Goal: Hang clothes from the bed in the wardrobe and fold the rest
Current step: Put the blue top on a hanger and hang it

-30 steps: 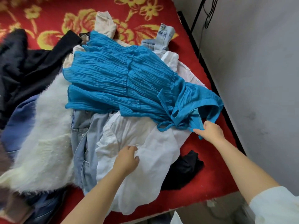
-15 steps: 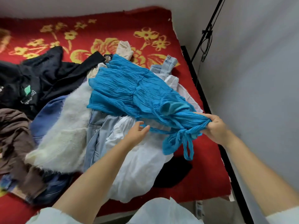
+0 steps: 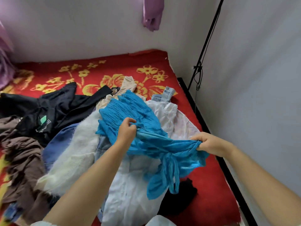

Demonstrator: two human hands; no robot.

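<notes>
Crinkled blue fabric, thin and finely pleated, makes up the dress (image 3: pixel 130 115) that both hands are lifting off the pile on the bed (image 3: pixel 117 69). The left hand (image 3: pixel 126 132) bunches a fold near the dress's middle, fingers (image 3: pixel 130 126) curled round the cloth. The right hand (image 3: pixel 211 145) grips a gathered end, fingers closed tight on it, so the cloth runs taut between the two hands. Two blue ties (image 3: pixel 169 175) hang down from the stretched part, knotted together at the top. The far end of the dress rests on the heap.

Under it lie one fluffy white sweater (image 3: pixel 73 154) to the left, one smooth white shirt (image 3: pixel 130 190) near the person, pale denim (image 3: pixel 164 95) far right, one black garment (image 3: pixel 53 110) with a green patch, and brown cloth (image 3: pixel 21 154) at the left edge. A small black piece (image 3: pixel 180 198) sits near right on the red bedcover with yellow flowers. One purple garment (image 3: pixel 152 13) hangs on the far wall.
</notes>
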